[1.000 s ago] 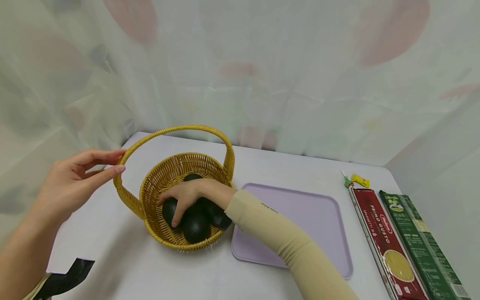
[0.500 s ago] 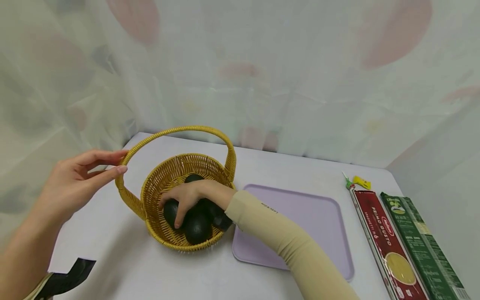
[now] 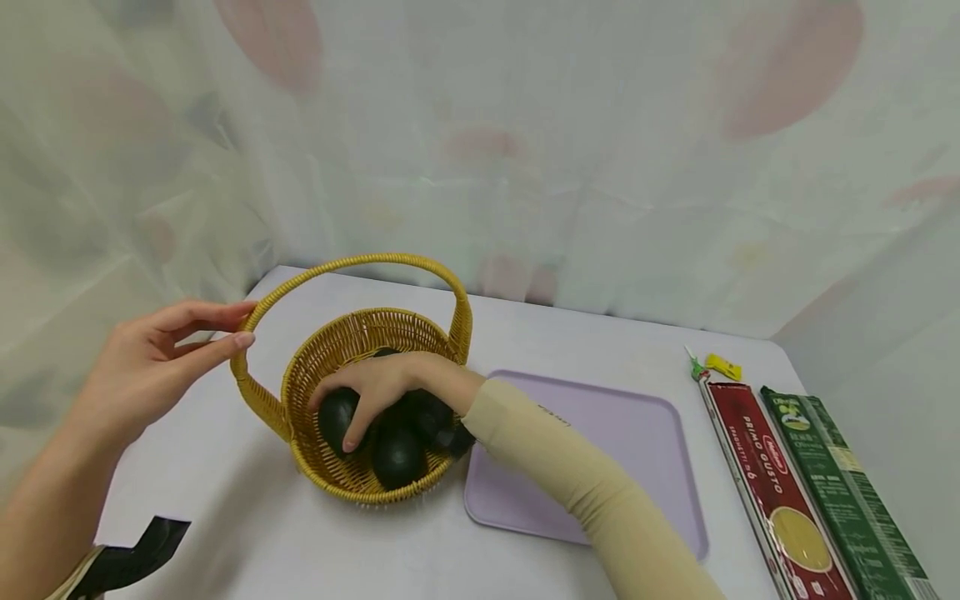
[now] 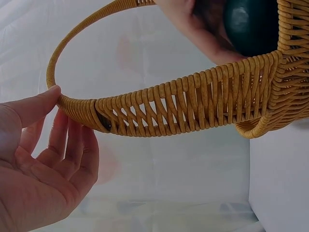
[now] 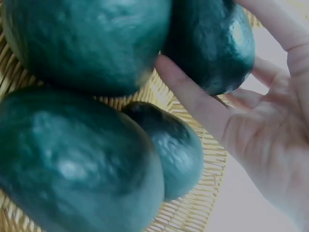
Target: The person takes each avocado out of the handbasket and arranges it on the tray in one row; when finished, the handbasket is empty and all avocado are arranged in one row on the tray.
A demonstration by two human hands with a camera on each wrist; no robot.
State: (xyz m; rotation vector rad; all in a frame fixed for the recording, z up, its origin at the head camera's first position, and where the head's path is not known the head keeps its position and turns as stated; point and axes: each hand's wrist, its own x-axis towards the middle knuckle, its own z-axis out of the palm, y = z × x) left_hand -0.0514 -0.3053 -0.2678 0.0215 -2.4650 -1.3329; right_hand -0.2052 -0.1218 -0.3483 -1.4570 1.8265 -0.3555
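Observation:
A golden woven basket (image 3: 322, 350) stands on the table with several dark green avocados inside. At the left of its arched handle (image 3: 348, 262), my left hand (image 3: 161, 358) pinches the wrapped cane between thumb and fingers, as the left wrist view shows close up. Reaching down into the basket, my right hand (image 3: 378, 390) grips the leftmost avocado (image 3: 336, 419), thumb on the near side and fingers beyond. In the right wrist view this avocado (image 5: 219, 46) lies within the hand, beside a large avocado (image 5: 72, 164) and a smaller one (image 5: 176, 154). My palm hides part of the basket's contents.
A flat lilac tray (image 3: 622, 433) lies right of the basket, partly under my right sleeve (image 3: 570, 467). Farther right are a red spaghetti pack (image 3: 772, 475), a green pack (image 3: 840, 483), a small yellow packet (image 3: 723, 366) and a green-wrapped lollipop (image 3: 697, 367). A curtain hangs behind.
My right hand has shifted slightly left with the gripped avocado, now covering more of the far avocado. My left hand keeps its hold on the handle.

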